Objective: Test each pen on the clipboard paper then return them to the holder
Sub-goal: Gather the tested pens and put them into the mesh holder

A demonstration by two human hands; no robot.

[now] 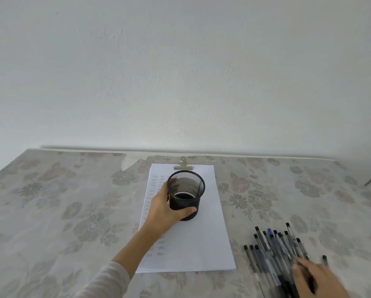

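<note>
Black wire-mesh holder (186,195): stood upright on the upper half of the clipboard paper (201,244), its open mouth showing only a dark floor inside.

Left hand (165,209): wrapped round the holder from its 8 o'clock side, thumb across the near wall, fingers behind the mesh. The forearm and pale sleeve (107,280) ran off toward 7 o'clock.

Paper: white sheet with columns of small pen marks down its 9 o'clock side, held at 12 o'clock by a metal clip (183,164).

Pens (272,250): loose fanned heap, mostly black-capped with two blue, lying on the floral tablecloth (62,201) at 4 o'clock of the holder, well apart from it and near the paper's edge.

Right hand (315,278): lay over the heap's near ends, blurred. Whether it gripped a pen could not be told.
</note>
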